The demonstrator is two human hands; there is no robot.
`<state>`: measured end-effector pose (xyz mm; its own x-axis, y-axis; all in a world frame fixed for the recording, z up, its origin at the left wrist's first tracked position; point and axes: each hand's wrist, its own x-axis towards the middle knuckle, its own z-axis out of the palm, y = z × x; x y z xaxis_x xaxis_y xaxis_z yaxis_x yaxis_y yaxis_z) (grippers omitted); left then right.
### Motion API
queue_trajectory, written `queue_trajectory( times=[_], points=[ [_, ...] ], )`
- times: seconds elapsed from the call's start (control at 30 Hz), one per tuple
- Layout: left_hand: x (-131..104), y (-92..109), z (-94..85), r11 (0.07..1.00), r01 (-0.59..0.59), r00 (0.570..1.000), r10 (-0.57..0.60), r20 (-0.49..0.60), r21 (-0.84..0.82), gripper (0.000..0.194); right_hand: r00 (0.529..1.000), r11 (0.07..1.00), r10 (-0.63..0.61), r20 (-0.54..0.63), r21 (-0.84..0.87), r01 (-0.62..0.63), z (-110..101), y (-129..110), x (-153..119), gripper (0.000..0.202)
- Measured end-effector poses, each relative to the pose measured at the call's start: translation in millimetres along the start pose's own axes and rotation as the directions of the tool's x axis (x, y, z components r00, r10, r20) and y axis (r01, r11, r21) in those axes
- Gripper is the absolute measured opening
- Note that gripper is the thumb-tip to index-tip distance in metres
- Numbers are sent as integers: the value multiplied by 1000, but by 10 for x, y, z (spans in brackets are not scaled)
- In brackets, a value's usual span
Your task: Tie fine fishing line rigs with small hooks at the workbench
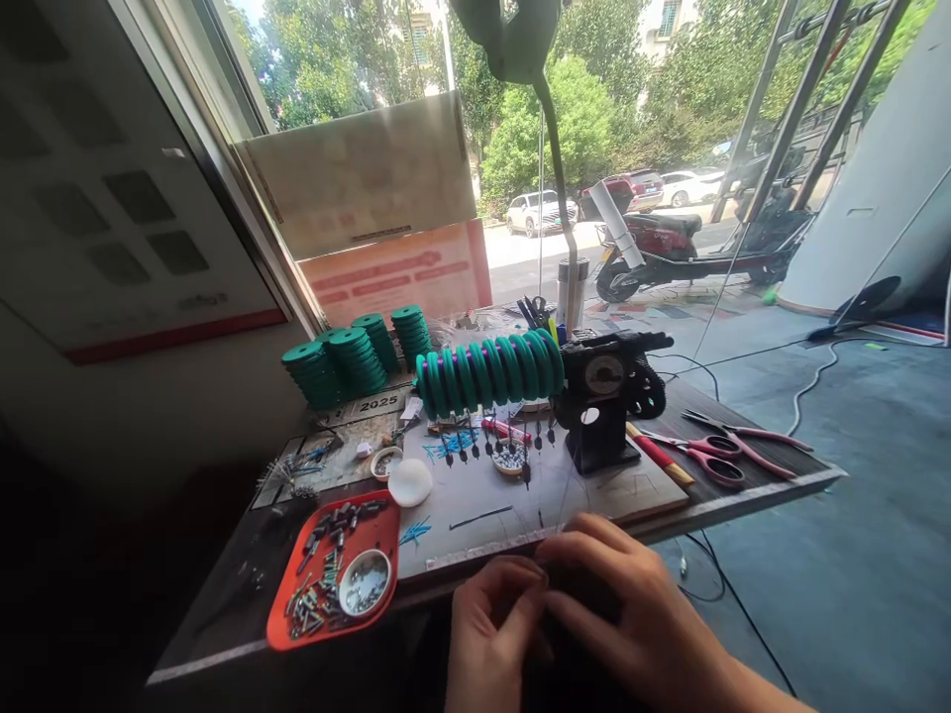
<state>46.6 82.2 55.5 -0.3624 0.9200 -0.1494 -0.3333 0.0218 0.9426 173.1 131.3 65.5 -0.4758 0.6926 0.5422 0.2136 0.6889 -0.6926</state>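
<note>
Near the table's front edge my left hand (494,624) is closed, thumb and index finger pinched together. My right hand (620,594) meets it from the right, its fingers bent and pinching close to the left fingertips. Whatever lies between them is too small or hidden to make out. Just beyond stands a black winding machine (605,416) with a row of green spools (490,376) on its shaft. Small dark pieces (526,473) hang from the spools on thin lines. Below them sits a small bowl of silvery beads (510,458).
An orange tray (278,629) at left holds metal parts and a white bowl (344,599). Stacked green spools (357,358) stand behind. A white round lid (410,482) and blue pieces (414,532) lie nearby. Scissors (717,460) and pliers (765,441) lie at right. A lamp neck (557,168) rises behind.
</note>
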Motion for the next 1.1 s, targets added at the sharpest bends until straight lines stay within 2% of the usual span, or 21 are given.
queue_trajectory(
  times=[0.07,0.17,0.23,0.3,0.33,0.37,0.4,0.47,0.5,0.57,0.67,0.73,0.77,0.8,0.87,0.9,0.93,0.97,1.0,1.03,1.1],
  points=[
    [8,-7,-19,988,-100,995,101,-7,120,19,994,988,-108,24,-105,110,12,-5,40,14],
    [19,5,-50,984,-80,996,86,-31,160,18,970,963,-242,21,-113,243,61,26,-10,27],
    [16,13,-55,983,-72,996,80,-40,172,15,925,915,-379,39,-133,381,91,35,-83,28],
    [-1,5,-38,955,-158,983,176,-52,252,12,864,848,-499,72,-166,504,95,7,-118,30],
    [-12,-10,-23,927,-218,967,248,-62,306,12,850,836,-519,89,-153,527,82,-22,-101,31],
    [-24,-33,-3,895,-280,942,325,-79,348,13,862,855,-497,104,-112,507,62,-57,-55,32],
    [-35,-67,18,868,-338,911,399,-106,363,16,894,898,-430,123,-48,438,36,-94,20,32],
    [-51,-162,56,838,-434,839,510,-191,331,23,964,981,-181,195,102,164,-14,-154,244,25],
    [-53,-218,67,827,-466,804,545,-240,316,26,968,988,-32,251,153,-7,-28,-170,379,20],
    [-52,-324,67,824,-469,770,558,-310,318,29,899,942,162,407,206,-264,-18,-167,647,12],
    [-47,-387,20,871,-392,813,479,-332,296,26,802,914,156,577,224,-339,61,-121,924,7],
    [-44,-327,-19,897,-374,852,433,-294,237,25,772,918,125,623,222,-328,87,-108,968,7],
    [-38,-267,-34,904,-368,872,417,-256,218,24,773,922,121,622,218,-320,77,-111,944,6],
    [-28,-193,-48,913,-353,897,393,-201,206,22,788,926,128,603,211,-312,51,-118,891,5],
    [6,-34,-70,955,-243,964,258,-69,171,19,875,951,125,467,194,-239,-35,-124,715,5],
    [28,36,-82,985,-126,992,129,-12,118,17,926,967,106,363,180,-181,-79,-115,602,7],
    [49,90,-93,999,24,999,-25,26,29,13,974,984,42,224,157,-78,-114,-96,480,10],
    [67,125,-104,983,168,985,-166,42,-74,9,994,991,-16,108,131,2,-132,-67,355,14],
    [80,140,-114,941,289,957,-284,55,-176,7,998,993,-38,46,115,32,-129,-29,232,17],
    [88,138,-122,891,369,928,-368,57,-263,9,999,993,-12,30,114,8,-103,12,115,18],
    [86,101,-126,826,431,895,-443,52,-363,14,987,968,144,69,198,-155,10,93,-83,19]
  ],
)
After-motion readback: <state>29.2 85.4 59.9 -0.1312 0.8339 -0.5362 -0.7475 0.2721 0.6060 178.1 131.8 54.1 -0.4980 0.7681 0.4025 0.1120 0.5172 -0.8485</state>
